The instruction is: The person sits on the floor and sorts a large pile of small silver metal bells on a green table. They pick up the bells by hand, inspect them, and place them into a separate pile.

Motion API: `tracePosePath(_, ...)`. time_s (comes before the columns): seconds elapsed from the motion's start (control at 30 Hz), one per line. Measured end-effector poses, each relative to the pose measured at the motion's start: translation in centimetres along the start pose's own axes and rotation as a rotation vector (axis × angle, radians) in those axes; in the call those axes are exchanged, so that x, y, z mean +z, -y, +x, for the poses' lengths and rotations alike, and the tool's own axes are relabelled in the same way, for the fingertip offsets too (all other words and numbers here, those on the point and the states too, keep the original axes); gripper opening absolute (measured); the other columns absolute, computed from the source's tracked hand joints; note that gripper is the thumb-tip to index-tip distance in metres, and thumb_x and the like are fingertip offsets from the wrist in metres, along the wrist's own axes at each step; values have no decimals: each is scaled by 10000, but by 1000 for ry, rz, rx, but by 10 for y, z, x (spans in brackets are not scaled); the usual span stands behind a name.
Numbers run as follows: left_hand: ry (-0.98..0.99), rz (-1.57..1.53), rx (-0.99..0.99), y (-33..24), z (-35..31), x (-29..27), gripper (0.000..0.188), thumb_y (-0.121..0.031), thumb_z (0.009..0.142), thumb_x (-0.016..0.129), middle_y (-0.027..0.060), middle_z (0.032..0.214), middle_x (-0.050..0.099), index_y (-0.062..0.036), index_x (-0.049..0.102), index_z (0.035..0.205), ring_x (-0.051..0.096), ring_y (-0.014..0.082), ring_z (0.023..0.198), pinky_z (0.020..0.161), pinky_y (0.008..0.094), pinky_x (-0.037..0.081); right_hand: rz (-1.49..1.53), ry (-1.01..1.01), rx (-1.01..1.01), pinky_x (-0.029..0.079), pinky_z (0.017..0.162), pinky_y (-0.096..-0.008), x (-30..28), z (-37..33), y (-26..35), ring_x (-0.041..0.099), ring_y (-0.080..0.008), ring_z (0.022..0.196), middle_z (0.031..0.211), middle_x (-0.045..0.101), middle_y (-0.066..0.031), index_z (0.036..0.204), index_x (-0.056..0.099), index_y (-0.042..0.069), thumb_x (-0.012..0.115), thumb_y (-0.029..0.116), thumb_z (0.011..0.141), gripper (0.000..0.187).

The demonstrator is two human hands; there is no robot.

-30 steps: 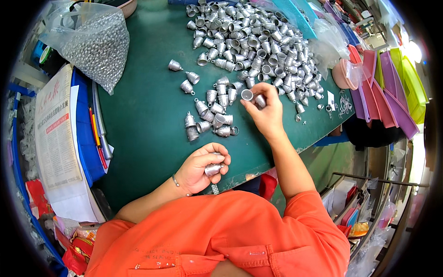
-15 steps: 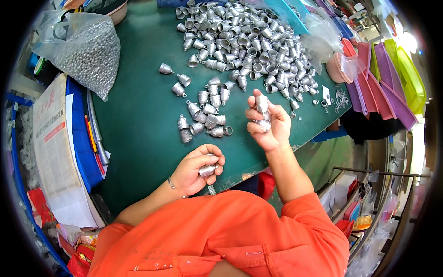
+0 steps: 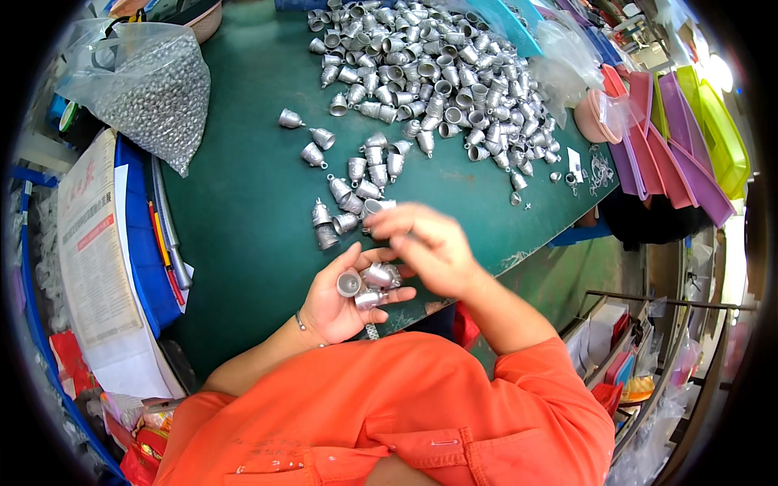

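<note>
Near the table's front edge my left hand (image 3: 331, 306) is turned palm up, its fingers loosely curled around a few small silver metal bells (image 3: 349, 283) with loops on their tops. Just above it, my right hand (image 3: 433, 251) reaches leftward with fingers stretched out, blurred by motion; no bell shows in it. Its fingertips overlap the near edge of a small loose group of bells (image 3: 356, 170) and partly hide it. Farther back lies a large heap of the same bells (image 3: 438, 81).
A clear bag of small silver balls (image 3: 162, 97) stands on the green table (image 3: 235, 243) at far left, above a newspaper (image 3: 89, 243) and pens (image 3: 166, 255). To the right are small metal rings (image 3: 600, 174), a pink bowl (image 3: 596, 121) and stacked coloured trays (image 3: 673, 146).
My right hand has moved left and down from beside the heap, and the bells it held no longer show in it. My left hand has uncurled and now shows more bells.
</note>
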State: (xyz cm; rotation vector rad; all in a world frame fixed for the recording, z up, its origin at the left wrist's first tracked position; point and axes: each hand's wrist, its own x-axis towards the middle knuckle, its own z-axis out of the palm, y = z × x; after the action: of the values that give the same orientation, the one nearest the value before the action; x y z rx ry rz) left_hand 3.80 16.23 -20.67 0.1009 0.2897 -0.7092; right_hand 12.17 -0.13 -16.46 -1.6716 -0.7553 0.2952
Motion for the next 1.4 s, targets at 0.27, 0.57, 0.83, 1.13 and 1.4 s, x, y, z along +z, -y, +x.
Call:
tracePosePath(0.27, -2, -41, 19, 0, -1, 0, 201, -215, 916, 455, 160, 1109, 548, -59, 546, 1006, 597, 217, 806, 458, 236, 438, -818, -402, 89, 463, 709, -354, -65, 58, -73, 555, -278, 780, 856, 553, -122, 929, 590, 4, 719, 91, 700, 277)
tracePosePath(0.57, -35, 3, 35, 0, -1, -1, 187, -201, 910, 463, 167, 1107, 555, -60, 548, 999, 614, 220, 801, 454, 252, 456, -18, -333, -15, 464, 756, -275, -62, 37, -70, 565, -140, 828, 896, 582, -41, 1028, 538, 28, 693, -21, 716, 352)
tracePosePath(0.83, -54, 16, 46, 1, 0, -1, 204, -193, 910, 450, 198, 1118, 531, -34, 560, 976, 598, 232, 792, 461, 256, 458, 259, -306, 217, 452, 752, -207, -45, 21, -63, 555, -89, 816, 889, 589, -15, 1000, 554, 29, 622, -11, 807, 209)
tracePosePath(1.13, -47, 32, 49, 0, 0, 0, 181, -194, 911, 460, 174, 1105, 549, -54, 548, 986, 609, 217, 789, 459, 247, 461, -317, -81, 150, 456, 703, -261, -34, 23, -46, 554, -123, 835, 937, 550, -55, 922, 576, 34, 683, -3, 732, 222)
tracePosePath(1.4, -56, 32, 52, 1, -1, -2, 177, -189, 911, 458, 170, 1096, 558, -54, 547, 984, 614, 215, 786, 457, 251, 466, 1105, -243, 279, 500, 787, -367, -47, 21, -39, 584, -254, 938, 1115, 553, -174, 1116, 485, 38, 521, 45, 837, 281)
